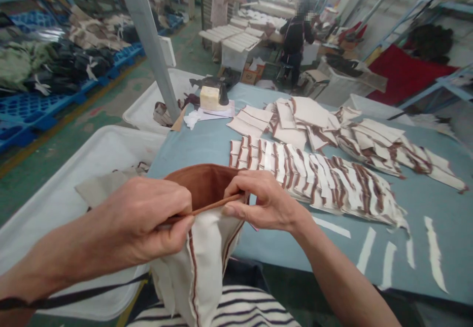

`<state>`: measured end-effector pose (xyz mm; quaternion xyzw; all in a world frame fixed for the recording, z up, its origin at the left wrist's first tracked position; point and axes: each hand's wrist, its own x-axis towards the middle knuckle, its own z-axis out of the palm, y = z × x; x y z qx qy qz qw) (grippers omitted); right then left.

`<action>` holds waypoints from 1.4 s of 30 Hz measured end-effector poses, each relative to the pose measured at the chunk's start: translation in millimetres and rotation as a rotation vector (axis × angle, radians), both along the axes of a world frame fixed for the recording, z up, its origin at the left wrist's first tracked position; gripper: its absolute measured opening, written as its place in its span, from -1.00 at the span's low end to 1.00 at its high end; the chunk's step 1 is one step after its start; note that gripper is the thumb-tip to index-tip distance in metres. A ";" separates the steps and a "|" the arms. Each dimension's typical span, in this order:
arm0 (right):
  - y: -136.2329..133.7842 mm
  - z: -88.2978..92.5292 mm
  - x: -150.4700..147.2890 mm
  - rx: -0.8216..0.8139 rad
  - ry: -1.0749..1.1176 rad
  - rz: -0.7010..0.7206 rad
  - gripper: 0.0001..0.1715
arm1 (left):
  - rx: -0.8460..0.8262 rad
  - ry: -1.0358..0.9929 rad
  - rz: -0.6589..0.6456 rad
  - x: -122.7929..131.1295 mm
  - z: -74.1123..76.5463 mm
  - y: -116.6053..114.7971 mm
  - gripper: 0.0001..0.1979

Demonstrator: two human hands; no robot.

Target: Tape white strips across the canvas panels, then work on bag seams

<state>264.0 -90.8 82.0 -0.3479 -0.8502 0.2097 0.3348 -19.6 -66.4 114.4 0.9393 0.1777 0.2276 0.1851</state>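
A cream fabric bag piece (205,248) with brown seam binding and a brown lining hangs in front of me, its mouth facing up. My left hand (158,213) pinches the brown-trimmed rim at the near left. At the rim's right side, my right hand (258,199) grips the same edge between thumb and fingers. A stretch of brown trim runs taut between the two hands. Just beyond, a row of overlapping cream pieces with brown edges (295,172) lies on the blue-grey table (192,140).
More cream pieces (314,113) are heaped at the table's back. White strips (365,250) lie near its front right. A yellowish block (209,98) stands at the far left corner. White bins (111,145) flank the table's left side, beside a grey post (148,36). Two people are in the background.
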 end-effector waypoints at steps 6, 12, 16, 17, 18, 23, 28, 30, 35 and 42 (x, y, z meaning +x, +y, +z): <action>1.7 -10.1 5.8 -0.199 0.122 -0.097 -0.45 | -0.067 -0.035 0.179 -15.5 -10.9 15.4 -0.62; -4.1 35.6 4.4 -0.227 0.123 -0.092 -0.42 | 0.393 -0.045 0.163 -19.9 7.6 34.7 -0.69; -4.3 41.3 0.2 -0.323 0.135 -0.049 -0.35 | 0.301 -0.113 0.175 -18.4 -6.2 34.9 -0.73; -4.1 39.4 -0.9 -0.325 0.123 -0.050 -0.33 | 0.219 -0.119 0.165 -17.8 -12.6 35.4 -0.74; -3.9 37.2 -2.1 -0.317 0.107 -0.050 -0.31 | 0.126 -0.122 0.156 -17.0 -18.9 36.1 -0.76; -1.8 32.1 -12.2 -0.129 0.044 0.071 -0.29 | -0.200 -0.126 0.032 -2.3 -28.9 37.8 -0.58; -2.6 33.5 -19.5 0.081 -0.036 0.089 -0.38 | -0.364 -0.162 -0.085 25.4 -12.7 29.0 -0.68; -4.9 32.4 -19.0 0.122 -0.096 0.041 -0.42 | -0.423 -0.155 -0.052 31.8 -9.3 25.5 -0.80; -9.1 25.4 -14.9 0.157 -0.201 -0.045 -0.38 | -0.540 -0.112 0.010 37.2 -6.2 22.4 -0.84; -3.0 12.3 -10.8 -0.025 -0.094 -0.072 -0.28 | -0.535 -0.087 0.044 40.5 -4.5 19.6 -0.78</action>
